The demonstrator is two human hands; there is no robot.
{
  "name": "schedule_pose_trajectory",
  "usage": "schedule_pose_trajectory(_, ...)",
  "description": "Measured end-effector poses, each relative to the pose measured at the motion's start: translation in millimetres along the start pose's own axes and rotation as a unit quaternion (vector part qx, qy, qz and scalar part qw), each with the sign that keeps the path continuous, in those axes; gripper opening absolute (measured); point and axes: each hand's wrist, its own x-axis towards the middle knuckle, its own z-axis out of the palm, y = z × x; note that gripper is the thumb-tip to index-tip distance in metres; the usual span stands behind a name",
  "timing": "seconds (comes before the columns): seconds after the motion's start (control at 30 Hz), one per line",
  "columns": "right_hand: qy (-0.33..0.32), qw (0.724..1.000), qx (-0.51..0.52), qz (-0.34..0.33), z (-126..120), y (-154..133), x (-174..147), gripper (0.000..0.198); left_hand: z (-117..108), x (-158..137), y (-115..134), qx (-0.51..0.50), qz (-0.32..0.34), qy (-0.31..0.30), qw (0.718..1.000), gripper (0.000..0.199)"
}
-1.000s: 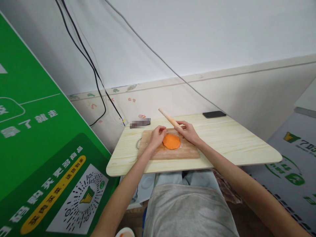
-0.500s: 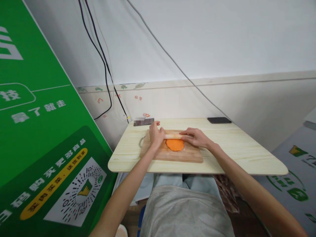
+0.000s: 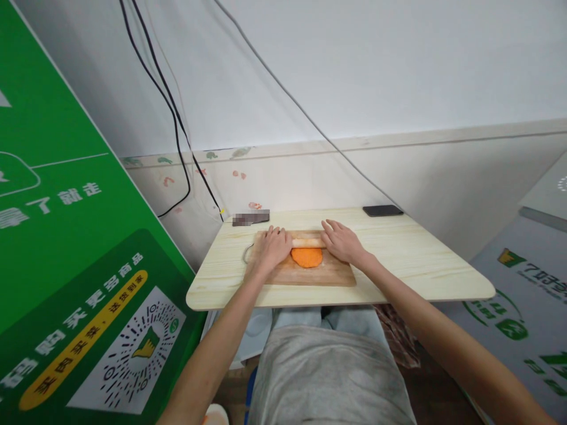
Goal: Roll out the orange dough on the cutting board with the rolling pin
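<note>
While wooden rolling pin is pointing left-right across cutting board, left hand, right hand covering ends, fingers outstretched; flat, rounded orange dough lying mid-board.

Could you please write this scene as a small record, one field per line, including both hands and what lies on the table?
Left hand: over the rolling pin's left end
Right hand: over its right end
Rolling pin: crosswise, along the orange sheet's far edge
Orange sheet: flat, on the board
Table, far right: black phone
Table, far left: dark item, partly pixelated
</note>
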Motion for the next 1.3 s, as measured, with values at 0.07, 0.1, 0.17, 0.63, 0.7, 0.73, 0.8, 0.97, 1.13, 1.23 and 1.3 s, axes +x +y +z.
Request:
schedule_pose_trajectory(0.07, 0.008, 1.000, 0.005, 0.005, -1.7, -3.6, -5.8, 0.058, -1.9, -4.0, -1.9, -0.001, 0.018, -0.007, 1.000, 0.031)
schedule_pose_trajectory(0.1, 0.009, 1.000, 0.009, 0.008, -2.4, -5.4, -8.4, 0.058, -2.5, -5.8, -2.9, 0.001, 0.024, -0.011, 1.000, 0.031)
schedule_pose_trajectory(0.17, 0.009, 1.000, 0.013, 0.009, -3.7, -8.5, -12.7, 0.057, -2.8, -9.2, -4.6, 0.003, 0.032, -0.016, 0.999, 0.032)
schedule_pose_trajectory(0.63, 0.051, 0.998, 0.037, -0.014, -13.7, -27.1, -49.7, 0.056, -16.6, -39.6, 0.8, -0.027, 0.058, -0.005, 0.998, 0.040)
schedule_pose_trajectory(0.7, 0.065, 0.997, 0.044, -0.014, -12.8, -29.6, -57.5, 0.056, -19.9, -46.7, 5.0, -0.045, 0.051, 0.013, 0.998, 0.040)
schedule_pose_trajectory(0.73, 0.071, 0.996, 0.044, -0.012, -12.7, -30.9, -61.6, 0.057, -21.1, -50.4, 6.8, -0.054, 0.048, 0.021, 0.997, 0.041)
schedule_pose_trajectory(0.8, 0.079, 0.996, 0.042, -0.010, -13.1, -33.7, -69.8, 0.059, -22.5, -57.8, 9.6, -0.071, 0.041, 0.033, 0.996, 0.044)
schedule_pose_trajectory(0.97, 0.086, 0.994, 0.063, -0.023, -15.1, -38.5, -84.8, 0.061, -18.6, -70.4, 10.8, -0.098, 0.023, 0.060, 0.993, 0.047)
schedule_pose_trajectory(1.13, 0.075, 0.995, 0.065, -0.023, -13.2, -35.6, -81.2, 0.062, -12.8, -65.0, 9.9, -0.098, 0.018, 0.059, 0.993, 0.048)
schedule_pose_trajectory(1.23, 0.057, 0.996, 0.060, -0.015, -11.1, -30.0, -68.6, 0.063, -10.4, -52.3, 8.0, -0.096, 0.027, 0.056, 0.993, 0.047)
schedule_pose_trajectory(1.3, 0.045, 0.997, 0.060, -0.015, -9.3, -25.4, -57.9, 0.063, -8.2, -42.0, 5.2, -0.094, 0.038, 0.049, 0.994, 0.045)
